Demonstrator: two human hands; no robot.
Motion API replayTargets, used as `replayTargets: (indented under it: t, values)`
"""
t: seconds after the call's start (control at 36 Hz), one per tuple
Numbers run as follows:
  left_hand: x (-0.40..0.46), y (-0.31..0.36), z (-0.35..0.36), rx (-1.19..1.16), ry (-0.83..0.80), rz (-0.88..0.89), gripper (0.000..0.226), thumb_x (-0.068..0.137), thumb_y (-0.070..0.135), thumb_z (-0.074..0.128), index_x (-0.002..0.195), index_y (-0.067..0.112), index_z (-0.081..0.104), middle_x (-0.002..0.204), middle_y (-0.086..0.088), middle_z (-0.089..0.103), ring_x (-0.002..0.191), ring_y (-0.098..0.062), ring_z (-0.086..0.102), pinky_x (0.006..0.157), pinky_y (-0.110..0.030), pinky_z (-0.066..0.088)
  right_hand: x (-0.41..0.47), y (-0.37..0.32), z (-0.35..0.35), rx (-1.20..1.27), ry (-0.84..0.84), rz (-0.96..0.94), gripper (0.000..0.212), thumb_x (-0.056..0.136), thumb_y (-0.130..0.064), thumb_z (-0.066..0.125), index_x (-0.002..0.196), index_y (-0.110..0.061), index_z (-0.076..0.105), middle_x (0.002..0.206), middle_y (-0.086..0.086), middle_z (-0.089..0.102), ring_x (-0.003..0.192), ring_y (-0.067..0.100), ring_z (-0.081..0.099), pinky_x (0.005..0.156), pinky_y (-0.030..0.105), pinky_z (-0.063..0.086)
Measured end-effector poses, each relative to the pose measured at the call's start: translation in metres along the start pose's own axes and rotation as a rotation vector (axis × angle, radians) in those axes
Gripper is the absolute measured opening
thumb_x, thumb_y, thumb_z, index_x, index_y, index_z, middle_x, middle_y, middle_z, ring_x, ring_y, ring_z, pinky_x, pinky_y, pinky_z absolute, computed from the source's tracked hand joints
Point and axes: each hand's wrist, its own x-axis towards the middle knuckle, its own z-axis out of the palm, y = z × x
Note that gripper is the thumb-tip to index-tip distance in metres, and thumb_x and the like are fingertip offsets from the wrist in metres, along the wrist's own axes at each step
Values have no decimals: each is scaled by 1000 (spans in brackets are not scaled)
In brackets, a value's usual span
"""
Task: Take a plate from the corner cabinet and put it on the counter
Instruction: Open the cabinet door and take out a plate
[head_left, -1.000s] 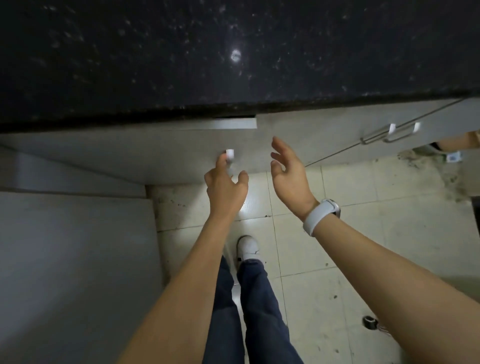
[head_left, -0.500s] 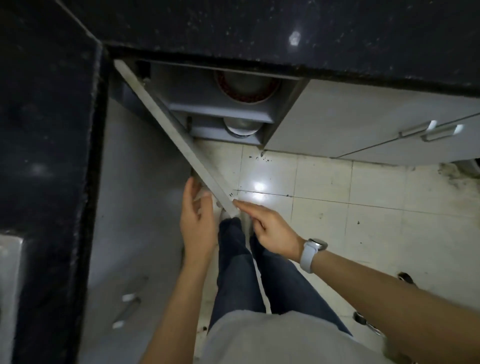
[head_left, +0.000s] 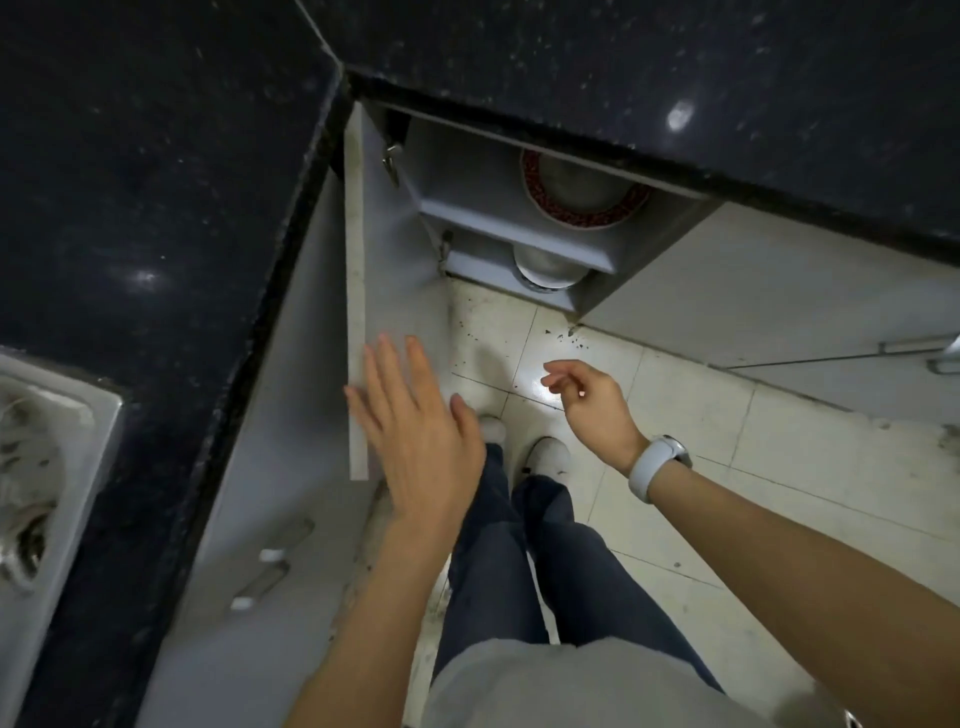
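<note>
The corner cabinet's door (head_left: 358, 291) stands swung wide under the black worktop (head_left: 156, 156). On the upper shelf lies the plate (head_left: 582, 200), red-rimmed, half hidden beneath the worktop edge; a steel vessel (head_left: 545, 270) sits on the shelf below. The left hand (head_left: 415, 431) is spread flat, fingers straight, holding nothing, against the door's free edge. The plate lies at one o'clock from it, well apart. The right hand (head_left: 592, 400), loosely curled and empty, hangs over the floor tiles (head_left: 727, 467), the plate at twelve o'clock from it.

Pale tiled floor (head_left: 649, 447) — glare spot, dark specks, grey cupboards (head_left: 727, 280).
</note>
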Motion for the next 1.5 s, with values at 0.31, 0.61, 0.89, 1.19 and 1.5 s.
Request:
replayTargets:
  t: [0.31,0.61,0.89,1.19,1.5]
  values:
    - [128,19,167,-192,-133,109,59,83,8,50,139,4,31,148,-21,33,139,-38,25,111,-55,29,135,38,1,355,233,105,29,89,0,31,112,-4,48,91,10,59,81,22,56,79,34,48]
    - [242,-6,263,-30,-267,318,73,88,20,52,145,23,8,159,-5,-1,145,-28,-5,116,-58,16,273,38,7,997,366,184,18,90,-16,45,101,-3,51,90,12,61,85,24,65,65,30,55]
    - [247,-8,254,-99,-335,296,65,90,14,48,145,21,14,159,-2,0,145,-25,-6,116,-57,17,281,7,-4,1227,441,309,22,82,8,46,66,-6,52,88,15,60,85,29,65,82,41,56]
    - [212,2,188,-942,-301,-313,46,92,18,41,138,18,36,146,-1,39,127,-17,43,105,-33,37,192,25,10,998,288,465,22,86,-2,44,101,-11,56,98,10,66,78,22,65,54,28,59]
    - [100,-15,118,-653,-613,-340,45,80,48,43,122,33,48,123,-3,62,110,-25,59,97,-49,48,-9,41,-40,685,67,471,19,88,-15,53,107,-16,54,91,4,68,75,18,69,64,29,60]
